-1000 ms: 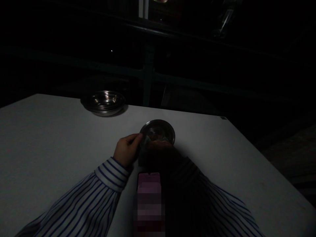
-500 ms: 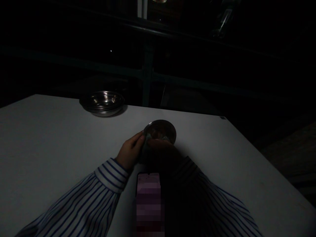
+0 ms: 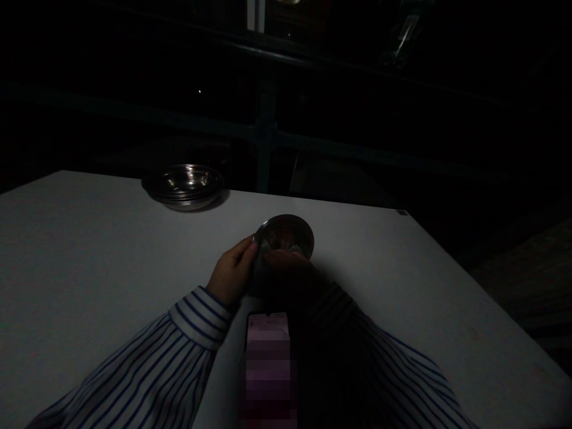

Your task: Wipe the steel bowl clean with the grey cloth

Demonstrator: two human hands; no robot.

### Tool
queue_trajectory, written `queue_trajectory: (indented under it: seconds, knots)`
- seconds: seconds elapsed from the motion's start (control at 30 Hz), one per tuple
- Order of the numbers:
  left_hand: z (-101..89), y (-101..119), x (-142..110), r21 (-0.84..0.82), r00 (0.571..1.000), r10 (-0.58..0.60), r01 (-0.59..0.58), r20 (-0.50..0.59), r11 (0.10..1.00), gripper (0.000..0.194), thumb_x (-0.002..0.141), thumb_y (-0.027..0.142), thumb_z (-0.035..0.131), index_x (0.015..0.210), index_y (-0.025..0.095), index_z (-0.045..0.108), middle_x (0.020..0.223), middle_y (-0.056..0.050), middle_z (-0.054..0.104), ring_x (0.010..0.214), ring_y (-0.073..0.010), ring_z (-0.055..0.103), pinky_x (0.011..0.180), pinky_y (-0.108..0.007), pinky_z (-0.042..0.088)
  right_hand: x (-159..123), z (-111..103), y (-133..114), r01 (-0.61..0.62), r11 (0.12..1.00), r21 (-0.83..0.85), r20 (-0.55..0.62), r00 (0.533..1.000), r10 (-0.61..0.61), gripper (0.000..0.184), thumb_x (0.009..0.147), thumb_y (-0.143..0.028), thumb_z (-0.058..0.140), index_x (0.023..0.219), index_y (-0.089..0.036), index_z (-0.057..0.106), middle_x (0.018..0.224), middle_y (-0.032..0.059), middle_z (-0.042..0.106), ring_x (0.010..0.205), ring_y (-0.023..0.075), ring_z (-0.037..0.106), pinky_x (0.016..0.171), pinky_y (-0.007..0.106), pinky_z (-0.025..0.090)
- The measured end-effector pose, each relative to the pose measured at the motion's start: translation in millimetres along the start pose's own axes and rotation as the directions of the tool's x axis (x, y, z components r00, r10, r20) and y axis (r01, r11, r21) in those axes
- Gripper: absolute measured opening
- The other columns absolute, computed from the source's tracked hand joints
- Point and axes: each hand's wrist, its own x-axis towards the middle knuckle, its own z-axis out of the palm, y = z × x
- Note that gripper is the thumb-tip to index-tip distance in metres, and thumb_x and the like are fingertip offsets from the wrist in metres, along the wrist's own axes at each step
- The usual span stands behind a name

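Note:
Tilted toward me above the white table is a round steel bowl (image 3: 292,224), its rim catching a little light. My left hand (image 3: 232,271) grips the bowl's left edge, thumb on the rim. Inside the bowl, my right hand (image 3: 292,271) is in deep shadow, pressing what looks like a greyish cloth (image 3: 265,245) against the metal. Bits of that cloth show at both sides of the right hand's fingers; the rest is hidden in the dark.
A stack of steel bowls (image 3: 183,187) stands near the far edge of the white table (image 3: 111,250). A lit phone (image 3: 268,351) lies close to me, between my forearms. Behind the table, a dark metal frame (image 3: 267,128) rises in the gloom.
The bowl and both hands have shifted slightly left. My right hand's fingers stay inside the bowl with the cloth, and my left hand keeps its grip on the rim.

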Motion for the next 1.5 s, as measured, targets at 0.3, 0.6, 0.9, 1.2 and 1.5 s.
queue_trajectory:
  seconds: [0.3,0.6,0.9,1.2,1.5]
  knots:
    - [-3.4,-3.4,1.9,0.032,1.000,-0.007,0.007,-0.018,0.999,0.046,0.082,0.041,0.040,0.116,0.013,0.056,0.117,-0.009,0.061,0.106,-0.0221,0.055,0.093,-0.033,0.039,-5.5,-2.6,6.2,0.035,0.988,-0.152,-0.027,0.999,-0.040,0.021,0.086,-0.026,0.041,0.093,-0.018,0.060,0.093,0.0053,0.066,0.090,0.0203,0.057,0.073,0.034,0.033]
    - [1.2,0.9,0.5,-0.030,0.996,-0.084,0.085,0.027,0.996,0.048,0.080,0.043,0.042,0.113,0.011,0.056,0.113,-0.011,0.063,0.101,-0.0219,0.056,0.090,-0.031,0.040,-7.6,0.2,8.3,-0.001,0.985,-0.174,-0.060,0.998,-0.009,0.021,0.086,-0.024,0.041,0.088,-0.017,0.060,0.082,0.0048,0.064,0.080,0.0172,0.056,0.069,0.032,0.029]
    - [3.3,-0.6,-2.4,-0.046,0.994,-0.076,0.079,0.075,0.996,0.044,0.078,0.041,0.046,0.111,0.013,0.055,0.105,-0.010,0.066,0.095,-0.0204,0.059,0.084,-0.031,0.044,-9.3,6.2,17.0,0.021,0.990,-0.141,-0.071,0.997,-0.032,0.022,0.086,-0.028,0.041,0.092,-0.017,0.060,0.086,0.0049,0.065,0.081,0.0171,0.055,0.070,0.031,0.030]
    - [0.9,2.5,-2.7,0.072,0.998,-0.015,0.010,0.064,0.997,0.038,0.080,0.039,0.044,0.102,0.015,0.062,0.102,-0.007,0.068,0.092,-0.0205,0.061,0.081,-0.028,0.045,-1.8,2.0,7.3,0.026,0.998,-0.064,0.026,0.999,-0.024,0.034,0.091,-0.029,0.030,0.118,-0.018,0.046,0.105,0.0092,0.061,0.091,0.0181,0.057,0.070,0.030,0.038]
    - [-3.9,0.3,-0.7,0.058,0.999,-0.023,0.022,0.025,0.998,0.037,0.079,0.036,0.047,0.101,0.014,0.066,0.094,-0.005,0.071,0.088,-0.0209,0.063,0.078,-0.026,0.047,-4.8,3.2,10.8,0.077,0.993,-0.093,-0.013,0.997,-0.078,0.026,0.089,-0.024,0.034,0.106,-0.018,0.053,0.102,0.0055,0.063,0.096,0.0184,0.055,0.076,0.033,0.037]
